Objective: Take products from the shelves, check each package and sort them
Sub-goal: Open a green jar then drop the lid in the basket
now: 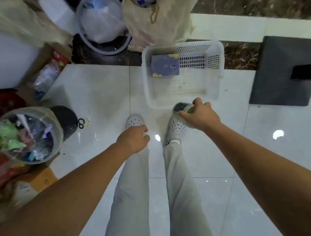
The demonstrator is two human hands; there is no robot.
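the right hand (201, 114) grips a small round container (183, 109) from above, fingers and thumb curled round its pale side, and holds it in the air just short of the near wall of the white basket (216, 64), over the toe of the right shoe (177, 129). the left hand (134, 139) hangs idle beside the leg with fingers loosely curled, and nothing shows in it. a flat purple package (165, 65) already lies in the far left corner of the basket

the container looks light, since one hand carries it with ease, and its wall looks like thin, smooth plastic or film, so it is probably a little slippery and may dent under a hard squeeze. a hold round the side, as now, seems the safest one; the dark end facing up could be a lid, and taking it there might let it come loose

much is unclear. the hand covers most of the container and the picture is soft, so no label or print can be read, nor can i tell whether it is a jar, a tub or a roll. the shelves are out of view, and the waste bin (58, 125) at the left is cut off by the edge
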